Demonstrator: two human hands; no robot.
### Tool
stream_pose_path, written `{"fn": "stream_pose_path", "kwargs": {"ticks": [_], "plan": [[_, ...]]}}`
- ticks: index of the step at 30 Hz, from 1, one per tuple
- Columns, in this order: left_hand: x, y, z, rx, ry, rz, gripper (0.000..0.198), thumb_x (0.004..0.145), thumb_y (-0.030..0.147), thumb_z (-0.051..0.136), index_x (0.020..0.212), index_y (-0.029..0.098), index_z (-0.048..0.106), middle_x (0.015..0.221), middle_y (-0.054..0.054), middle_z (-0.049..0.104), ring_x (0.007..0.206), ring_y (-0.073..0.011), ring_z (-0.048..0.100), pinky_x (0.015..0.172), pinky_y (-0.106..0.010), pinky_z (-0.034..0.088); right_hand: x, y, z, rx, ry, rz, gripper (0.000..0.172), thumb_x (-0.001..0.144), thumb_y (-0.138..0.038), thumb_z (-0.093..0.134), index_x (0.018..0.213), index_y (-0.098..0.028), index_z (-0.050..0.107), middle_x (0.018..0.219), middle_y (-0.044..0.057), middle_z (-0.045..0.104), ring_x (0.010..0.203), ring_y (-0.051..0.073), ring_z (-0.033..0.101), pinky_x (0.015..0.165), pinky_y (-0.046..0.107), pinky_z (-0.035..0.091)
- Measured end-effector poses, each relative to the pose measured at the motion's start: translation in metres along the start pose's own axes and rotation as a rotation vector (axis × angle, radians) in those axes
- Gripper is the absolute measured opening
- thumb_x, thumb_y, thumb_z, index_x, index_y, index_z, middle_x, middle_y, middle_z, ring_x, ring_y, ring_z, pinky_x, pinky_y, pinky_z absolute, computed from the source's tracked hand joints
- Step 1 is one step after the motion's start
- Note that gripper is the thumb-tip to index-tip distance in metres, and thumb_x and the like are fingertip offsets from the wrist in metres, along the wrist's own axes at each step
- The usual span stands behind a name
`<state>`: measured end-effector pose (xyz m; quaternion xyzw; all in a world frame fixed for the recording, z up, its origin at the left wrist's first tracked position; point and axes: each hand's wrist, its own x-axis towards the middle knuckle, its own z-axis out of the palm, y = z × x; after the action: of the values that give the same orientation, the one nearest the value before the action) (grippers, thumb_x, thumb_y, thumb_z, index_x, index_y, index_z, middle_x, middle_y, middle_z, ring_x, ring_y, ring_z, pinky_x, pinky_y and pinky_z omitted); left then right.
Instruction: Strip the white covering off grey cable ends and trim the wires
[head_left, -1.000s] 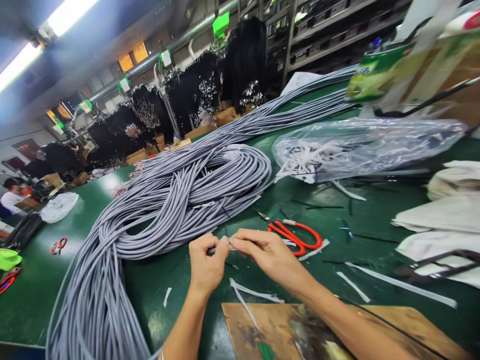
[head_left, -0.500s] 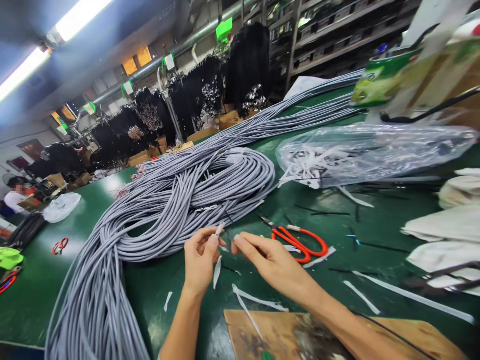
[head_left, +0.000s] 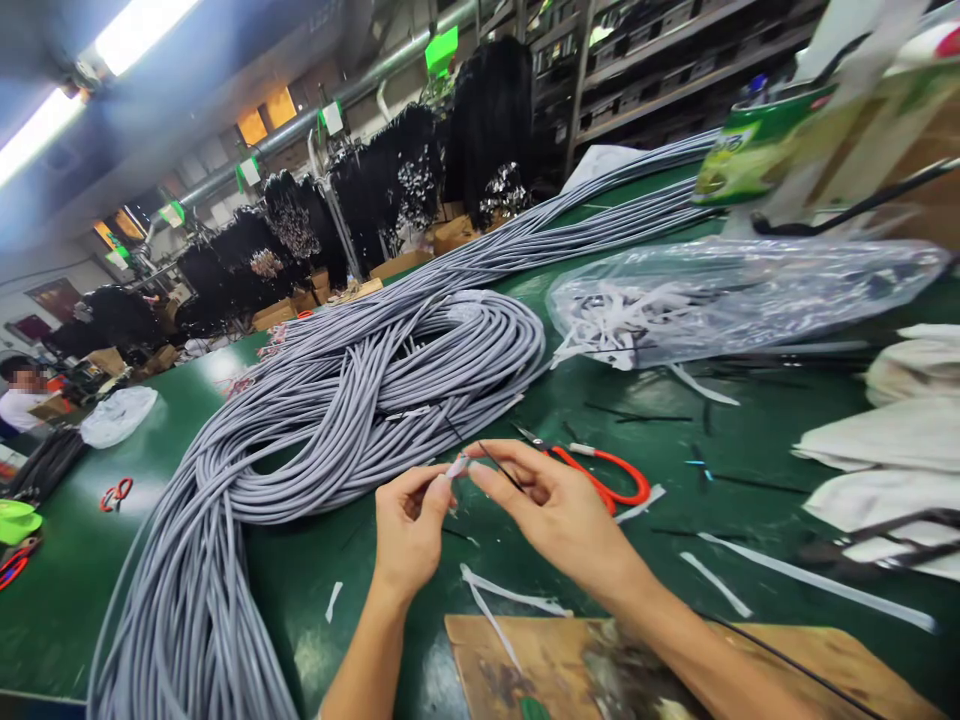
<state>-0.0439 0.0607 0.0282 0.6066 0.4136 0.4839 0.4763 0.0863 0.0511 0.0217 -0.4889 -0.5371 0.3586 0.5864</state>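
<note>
Pinched between the thumb and fingers of my left hand (head_left: 411,520) is a small white strip (head_left: 456,467). My right hand (head_left: 547,500) is closed beside it, its fingertips at the strip's right end, with a thin black tie (head_left: 491,458) running between its fingers. Both hands are over the green table, just in front of a large coiled bundle of grey cables (head_left: 360,400). Red-handled scissors (head_left: 622,470) lie behind my right hand, partly covered by it.
A clear plastic bag of white strips (head_left: 637,315) lies at the back right, with white gloves (head_left: 885,440) at the right edge. Loose strips and black ties are scattered about. A stained wooden board (head_left: 525,660) is at the front. A person (head_left: 22,395) sits far left.
My right hand has moved left and up to meet the strip in my left hand. The black tie now shows between its fingers. The view has shifted slightly.
</note>
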Motion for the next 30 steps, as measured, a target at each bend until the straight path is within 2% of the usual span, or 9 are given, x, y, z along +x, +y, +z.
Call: {"fn": "stream_pose_path", "kwargs": {"ticks": [4, 7, 11, 14, 17, 20, 22, 27, 30], "plan": [[-0.001, -0.001, 0.002, 0.102, -0.003, -0.026, 0.03, 0.074, 0.035, 0.059, 0.077, 0.009, 0.072, 0.059, -0.005, 0.061, 0.053, -0.0108, 0.047, 0.05, -0.022, 0.038, 0.0, -0.004, -0.003, -0.014, -0.049, -0.013, 0.03, 0.07, -0.046, 0.054, 0.059, -0.018, 0.058, 0.053, 0.001, 0.052, 0.048, 0.011, 0.043, 0.046, 0.023, 0.037], [-0.002, -0.002, 0.004, 0.239, 0.02, -0.014, 0.027, 0.075, 0.031, 0.057, 0.077, 0.009, 0.071, 0.063, -0.007, 0.064, 0.053, -0.0119, 0.049, 0.05, -0.022, 0.038, -0.003, -0.004, -0.003, -0.121, 0.029, -0.05, 0.03, 0.071, -0.042, 0.051, 0.053, -0.019, 0.056, 0.046, -0.002, 0.044, 0.042, 0.009, 0.037, 0.04, 0.022, 0.03], [-0.002, -0.004, 0.003, 0.556, -0.029, 0.182, 0.02, 0.076, 0.02, 0.053, 0.078, 0.012, 0.071, 0.063, -0.006, 0.062, 0.056, -0.0131, 0.05, 0.054, -0.024, 0.038, -0.005, -0.001, -0.001, -0.287, 0.077, -0.197, 0.025, 0.07, -0.032, 0.048, 0.049, -0.019, 0.053, 0.041, -0.004, 0.039, 0.038, 0.007, 0.032, 0.04, 0.022, 0.026], [-0.003, -0.002, 0.001, 0.702, -0.167, 0.283, 0.02, 0.075, 0.015, 0.051, 0.074, 0.014, 0.071, 0.059, -0.004, 0.056, 0.054, -0.0123, 0.045, 0.053, -0.024, 0.034, 0.0, 0.0, -0.003, -0.334, 0.041, -0.205, 0.022, 0.064, -0.029, 0.047, 0.045, -0.019, 0.05, 0.04, -0.003, 0.04, 0.039, 0.007, 0.033, 0.042, 0.022, 0.026], [-0.004, 0.004, -0.002, 0.562, -0.268, 0.211, 0.018, 0.075, 0.021, 0.054, 0.07, 0.013, 0.07, 0.055, -0.001, 0.049, 0.048, -0.0093, 0.039, 0.048, -0.023, 0.028, 0.007, -0.004, -0.009, -0.216, -0.093, 0.014, 0.022, 0.058, -0.032, 0.047, 0.04, -0.02, 0.044, 0.038, -0.005, 0.032, 0.039, 0.007, 0.028, 0.041, 0.022, 0.023], [-0.003, 0.008, -0.004, 0.211, -0.301, 0.028, 0.025, 0.072, 0.033, 0.06, 0.066, 0.011, 0.068, 0.052, 0.001, 0.046, 0.045, -0.0068, 0.034, 0.045, -0.022, 0.025, 0.011, -0.009, -0.012, 0.025, -0.23, 0.244, 0.02, 0.052, -0.037, 0.048, 0.041, -0.021, 0.041, 0.038, -0.007, 0.032, 0.037, 0.006, 0.024, 0.038, 0.022, 0.019], [0.0, 0.007, -0.004, -0.01, -0.293, -0.085, 0.034, 0.069, 0.043, 0.063, 0.063, 0.01, 0.066, 0.047, 0.002, 0.043, 0.043, -0.0056, 0.031, 0.043, -0.021, 0.023, 0.011, -0.011, -0.011, 0.128, -0.252, 0.324, 0.021, 0.051, -0.038, 0.048, 0.043, -0.021, 0.04, 0.037, -0.008, 0.03, 0.036, 0.005, 0.021, 0.037, 0.021, 0.016], [0.006, -0.001, -0.001, -0.291, -0.104, -0.201, 0.042, 0.056, 0.05, 0.074, 0.064, 0.009, 0.065, 0.047, 0.005, 0.042, 0.038, -0.0008, 0.023, 0.039, -0.018, 0.015, 0.008, -0.01, -0.007, 0.086, -0.185, 0.154, 0.024, 0.054, -0.036, 0.052, 0.042, -0.02, 0.04, 0.042, -0.006, 0.031, 0.043, 0.006, 0.027, 0.041, 0.021, 0.022], [0.007, 0.0, -0.003, -0.29, -0.099, -0.197, 0.042, 0.057, 0.049, 0.074, 0.064, 0.008, 0.066, 0.047, 0.005, 0.043, 0.038, 0.0001, 0.024, 0.039, -0.017, 0.015, 0.007, -0.008, -0.006, 0.047, -0.077, 0.051, 0.022, 0.061, -0.039, 0.053, 0.057, -0.018, 0.052, 0.05, -0.004, 0.041, 0.045, 0.007, 0.033, 0.042, 0.022, 0.029]]}}
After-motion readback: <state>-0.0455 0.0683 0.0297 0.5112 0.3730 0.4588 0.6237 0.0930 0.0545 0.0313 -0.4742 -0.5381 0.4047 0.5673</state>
